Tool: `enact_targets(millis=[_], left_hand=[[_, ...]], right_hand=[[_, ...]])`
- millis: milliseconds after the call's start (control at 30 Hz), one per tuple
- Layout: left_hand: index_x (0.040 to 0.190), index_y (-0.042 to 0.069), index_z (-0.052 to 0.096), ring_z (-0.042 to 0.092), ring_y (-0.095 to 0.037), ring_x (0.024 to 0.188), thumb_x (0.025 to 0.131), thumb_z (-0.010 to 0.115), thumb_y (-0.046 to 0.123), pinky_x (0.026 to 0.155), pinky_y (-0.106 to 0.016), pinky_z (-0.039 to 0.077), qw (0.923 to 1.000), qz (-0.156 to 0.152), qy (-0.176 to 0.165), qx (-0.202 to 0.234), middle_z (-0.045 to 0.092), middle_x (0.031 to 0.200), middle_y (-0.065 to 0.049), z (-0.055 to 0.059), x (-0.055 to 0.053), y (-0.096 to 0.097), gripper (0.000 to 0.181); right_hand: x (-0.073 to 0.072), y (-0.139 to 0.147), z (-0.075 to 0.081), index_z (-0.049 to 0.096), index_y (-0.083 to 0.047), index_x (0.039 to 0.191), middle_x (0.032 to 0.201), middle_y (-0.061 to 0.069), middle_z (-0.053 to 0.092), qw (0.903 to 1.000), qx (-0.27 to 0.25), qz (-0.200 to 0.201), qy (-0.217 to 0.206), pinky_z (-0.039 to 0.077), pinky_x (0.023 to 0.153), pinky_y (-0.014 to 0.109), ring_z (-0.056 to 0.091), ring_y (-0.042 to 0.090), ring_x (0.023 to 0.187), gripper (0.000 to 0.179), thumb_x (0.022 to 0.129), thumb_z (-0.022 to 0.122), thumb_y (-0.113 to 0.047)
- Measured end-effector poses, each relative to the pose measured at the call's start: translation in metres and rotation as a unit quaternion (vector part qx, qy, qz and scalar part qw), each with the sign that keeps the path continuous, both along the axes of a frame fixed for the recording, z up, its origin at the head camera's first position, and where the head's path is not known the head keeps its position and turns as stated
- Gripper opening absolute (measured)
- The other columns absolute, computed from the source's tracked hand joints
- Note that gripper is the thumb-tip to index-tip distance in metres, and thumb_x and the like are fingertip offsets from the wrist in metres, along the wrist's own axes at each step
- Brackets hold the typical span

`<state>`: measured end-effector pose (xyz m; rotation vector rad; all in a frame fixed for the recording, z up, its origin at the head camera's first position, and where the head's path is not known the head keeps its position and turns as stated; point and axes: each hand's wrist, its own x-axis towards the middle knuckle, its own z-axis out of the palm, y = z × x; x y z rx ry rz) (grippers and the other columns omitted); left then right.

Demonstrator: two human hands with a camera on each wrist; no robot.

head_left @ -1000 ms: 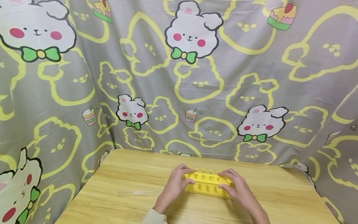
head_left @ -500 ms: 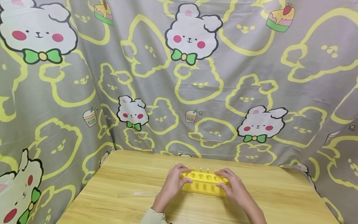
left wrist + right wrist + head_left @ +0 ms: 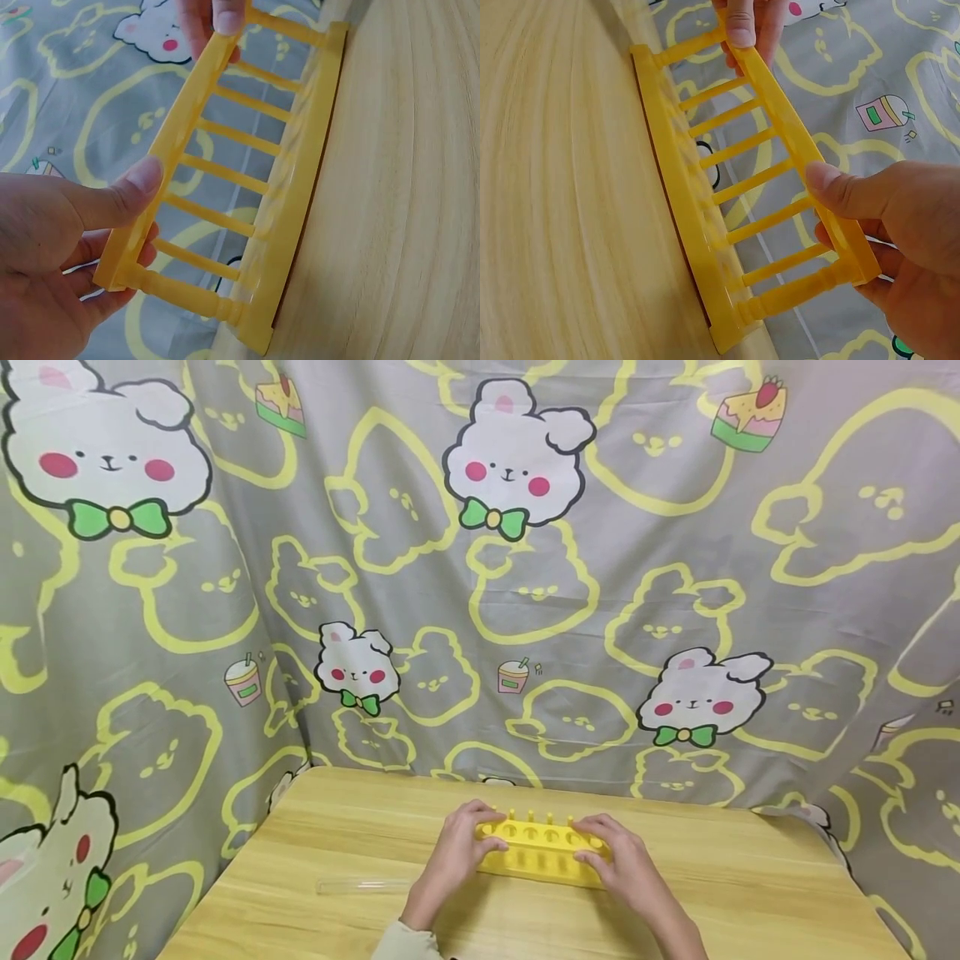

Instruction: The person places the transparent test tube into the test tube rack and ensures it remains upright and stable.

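A yellow plastic test tube rack (image 3: 542, 858) stands upright on the table, with a row of round holes in its top bar and thin pegs along the back. My left hand (image 3: 455, 850) grips the left end of the top bar, thumb on the near side and fingers behind. The right end is held the same way by my right hand (image 3: 624, 864). Both wrist views show the rack's base (image 3: 300, 202) close along the wood and a thumb (image 3: 836, 184) pressing the top bar. Left of the rack lies a clear glass tube (image 3: 363, 886), its right end hidden behind my left wrist.
The wooden table (image 3: 750, 885) reaches back to a grey curtain (image 3: 420, 593) printed with rabbits and yellow outlines. The curtain also hangs along the left and right sides. A pale sleeve (image 3: 408, 942) covers my left forearm.
Both hands and the rack have shifted a little to the left across the table, with the grip unchanged. The clear tube has stayed in place while the head view tilted slightly.
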<state>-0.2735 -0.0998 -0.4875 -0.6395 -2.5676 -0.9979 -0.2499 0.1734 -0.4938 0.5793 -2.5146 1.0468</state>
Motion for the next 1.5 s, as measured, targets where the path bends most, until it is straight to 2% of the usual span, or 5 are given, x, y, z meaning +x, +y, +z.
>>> enact_targets(millis=[400,633,967,1333,1500], left_hand=[[0.113,0.004,0.077,0.067,-0.028,0.105,0.077,0.088,0.014,0.095,-0.042,0.057,0.9999,0.008,-0.011,0.007,0.070,0.110,-0.006,-0.001,-0.002,-0.002,0.039],[0.114,0.002,0.076,0.067,-0.029,0.106,0.078,0.088,0.013,0.095,-0.042,0.057,0.9998,-0.008,-0.009,0.013,0.070,0.111,-0.007,-0.003,-0.003,-0.001,0.039],[0.118,-0.001,0.074,0.067,-0.032,0.109,0.079,0.087,0.011,0.097,-0.043,0.056,0.9997,-0.021,-0.010,0.003,0.069,0.116,-0.011,-0.001,-0.004,-0.005,0.043],[0.125,-0.004,0.069,0.063,-0.035,0.117,0.082,0.085,0.009,0.102,-0.050,0.052,0.9987,-0.047,-0.017,-0.005,0.066,0.125,-0.015,0.007,0.001,-0.032,0.047],[0.128,-0.004,0.066,0.060,-0.040,0.123,0.081,0.086,0.009,0.105,-0.054,0.048,0.9990,-0.042,-0.015,-0.006,0.063,0.131,-0.019,0.008,0.006,-0.044,0.053]], right_hand=[[-0.002,-0.001,0.002,0.074,-0.003,0.115,0.115,0.006,0.071,0.9997,0.010,-0.009,0.021,0.056,0.095,0.048,0.068,0.029,0.108,0.040,0.078,0.088,-0.006],[-0.001,0.000,0.001,0.074,-0.006,0.113,0.113,0.003,0.070,0.9995,0.012,-0.028,0.001,0.056,0.095,0.047,0.067,0.027,0.108,0.039,0.077,0.089,-0.006],[-0.003,0.000,0.000,0.074,-0.005,0.113,0.113,0.003,0.071,0.9998,0.003,-0.019,0.000,0.057,0.094,0.045,0.067,0.027,0.109,0.040,0.076,0.089,-0.005],[-0.003,0.001,0.001,0.073,-0.004,0.115,0.114,0.004,0.070,0.9996,-0.001,-0.016,-0.022,0.056,0.095,0.044,0.066,0.027,0.111,0.039,0.079,0.088,-0.007],[-0.004,0.002,0.001,0.074,-0.005,0.115,0.114,0.004,0.070,0.9996,-0.001,-0.016,-0.023,0.056,0.096,0.045,0.066,0.028,0.111,0.040,0.078,0.088,-0.007]])
